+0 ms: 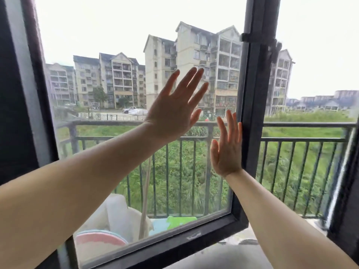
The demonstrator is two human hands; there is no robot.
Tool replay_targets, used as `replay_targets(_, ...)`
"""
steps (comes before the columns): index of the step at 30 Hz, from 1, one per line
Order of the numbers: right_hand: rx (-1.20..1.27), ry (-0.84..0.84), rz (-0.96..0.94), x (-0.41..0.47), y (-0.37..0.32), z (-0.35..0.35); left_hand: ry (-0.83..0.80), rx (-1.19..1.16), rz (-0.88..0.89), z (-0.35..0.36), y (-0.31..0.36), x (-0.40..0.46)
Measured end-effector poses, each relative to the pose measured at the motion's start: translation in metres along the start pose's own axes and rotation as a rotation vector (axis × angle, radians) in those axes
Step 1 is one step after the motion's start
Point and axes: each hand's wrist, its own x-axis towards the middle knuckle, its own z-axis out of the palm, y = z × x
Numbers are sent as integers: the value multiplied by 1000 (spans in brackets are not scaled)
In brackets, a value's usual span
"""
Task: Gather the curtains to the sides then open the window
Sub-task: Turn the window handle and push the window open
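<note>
A: Starting from the left, what do you see?

B: At the far left there is the dark fixed frame (pixel 11 113), and I cannot see any curtain in this view. Next comes the window sash (pixel 250 117), a tall pane in a dark frame. It fills the left and middle of the view, and its free edge stands right of centre.

A: And the hands?

B: The left hand (pixel 172 113) is flat, with fingers spread wide, the palm toward the glass. The right hand (pixel 226 150) is also flat with fingers apart, low beside the vertical edge of the sash, the fingertips touching or almost touching that edge. Neither hand grips anything.

A: Is the window already open?

B: Partly, I think. To the right of the sash edge the balcony railing (pixel 303 139) looks clear and sharp, with no glass before it.

A: How should the push be done well?

B: In my judgement, press on the frame edge more than on the middle of the glass, with steady and even force from both palms, and keep the fingers away from the gap.

A: How does the sash lie?

B: Its long axis is vertical, leaning a little in the wide lens. Its face is turned toward the person, and the bottom rail rises toward the right.
</note>
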Motion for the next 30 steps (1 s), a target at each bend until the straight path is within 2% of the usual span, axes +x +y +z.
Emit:
replay_targets(6,171,-66,-2,24,29,79,-86,127,-47,58,-2,11)
replay_targets(12,219,-223,-24,45,48,141,-220,362,-85,108,-6,24)
replay_targets(15,239,-288,-44,50,51,146,-275,439,-93,117,-6,26)
replay_targets(19,297,-452,49,52,42,118,-280,410,-106,113,-5,26)
replay_targets(22,235,-701,154,52,21,82,-364,205,-131,100,-6,25)
replay_targets(25,212,-910,183,39,-4,40,-388,-200,-176,75,4,16)
replay_targets(27,270,-946,243,26,-28,3,-345,-553,-302,53,14,-5)
replay_targets(30,264,-1033,273,-9,-56,-67,-378,-912,-443,8,53,-71)
